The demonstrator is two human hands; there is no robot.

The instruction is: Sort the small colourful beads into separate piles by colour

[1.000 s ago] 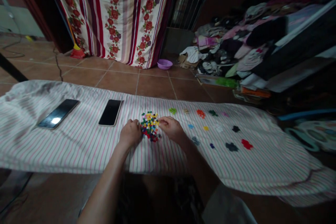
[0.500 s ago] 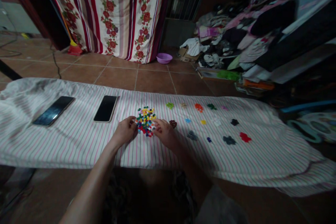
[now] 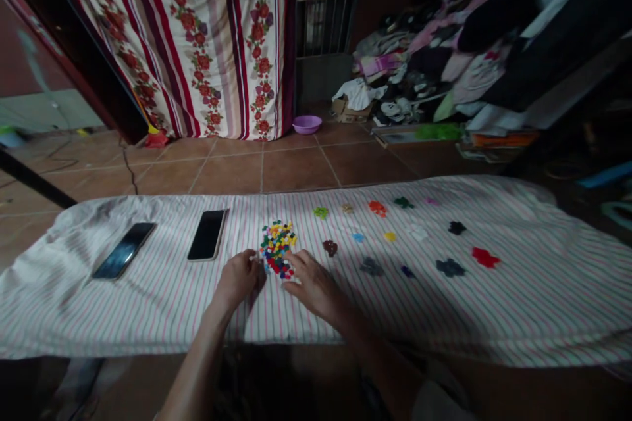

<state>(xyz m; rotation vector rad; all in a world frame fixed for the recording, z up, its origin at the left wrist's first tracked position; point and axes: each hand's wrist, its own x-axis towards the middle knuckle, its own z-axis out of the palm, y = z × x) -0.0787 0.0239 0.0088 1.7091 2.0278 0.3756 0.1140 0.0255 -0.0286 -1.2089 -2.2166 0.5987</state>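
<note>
A mixed pile of small coloured pieces (image 3: 277,247), perhaps tiny plastic bricks, lies on the striped cloth in front of me. At its left edge is my left hand (image 3: 241,276), fingers curled in; whatever they may hold is hidden. My right hand (image 3: 311,283) reaches over the pile's right side, thumb and fingers apart, fingertips at the pieces. Single-colour heaps spread to the right: brown pieces (image 3: 330,248), lime green pieces (image 3: 320,212), orange pieces (image 3: 378,208), grey pieces (image 3: 371,267), yellow pieces (image 3: 390,236), black pieces (image 3: 457,227) and red pieces (image 3: 486,257).
Two phones, a near one (image 3: 207,235) and a farther-left one (image 3: 124,250), lie left of the pile. The striped cloth (image 3: 162,316) covers a low surface. Beyond it are a tiled floor, a purple basin (image 3: 307,124), a floral curtain (image 3: 212,46) and heaped clothes (image 3: 434,66).
The view has shifted, so the cloth sits lower in the picture. My right hand's fingers have spread from a pinch and moved over the pile's near right side. The left stays beside the pile.
</note>
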